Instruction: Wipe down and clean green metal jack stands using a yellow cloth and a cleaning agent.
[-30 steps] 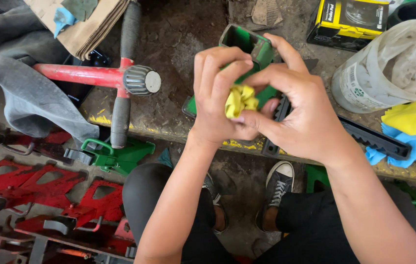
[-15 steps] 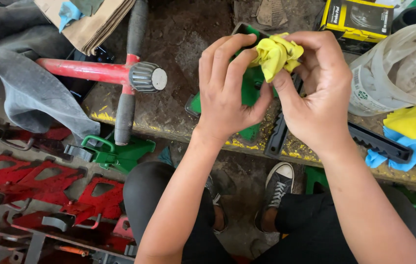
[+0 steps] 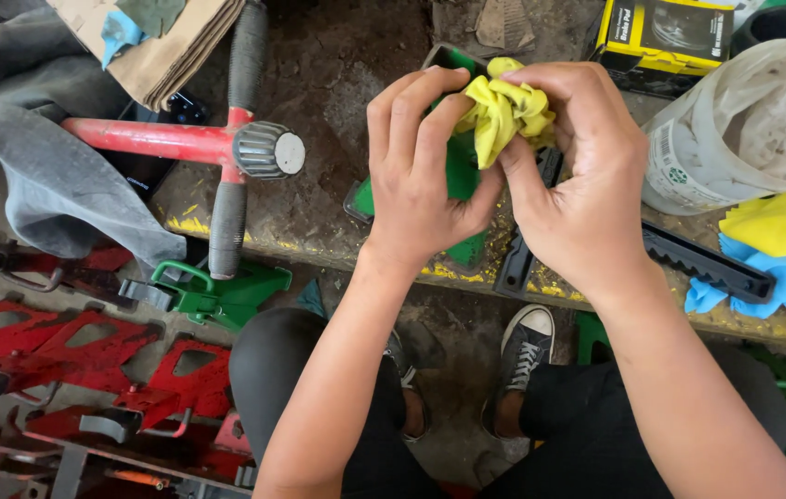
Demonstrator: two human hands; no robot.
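My left hand [image 3: 421, 166] grips a flat green metal part [image 3: 460, 176], fingers wrapped over its front. My right hand [image 3: 578, 176] presses a crumpled yellow cloth [image 3: 502, 111] against the top of that part. Both hands are over a dirty workbench [image 3: 319, 120]. Most of the green part is hidden behind my fingers.
A red-and-grey cross wrench [image 3: 236, 148] lies left on the bench. A black toothed bar [image 3: 707, 263] sits right, beside blue and yellow cloths [image 3: 781, 249], a white plastic tub [image 3: 744, 129] and a yellow-black box [image 3: 665, 32]. Red brackets [image 3: 88, 360] and a green bracket [image 3: 227, 291] lie on the floor.
The yellow cloth has travelled from the middle of the green part up to its top end, and both hands have shifted up and a little right.
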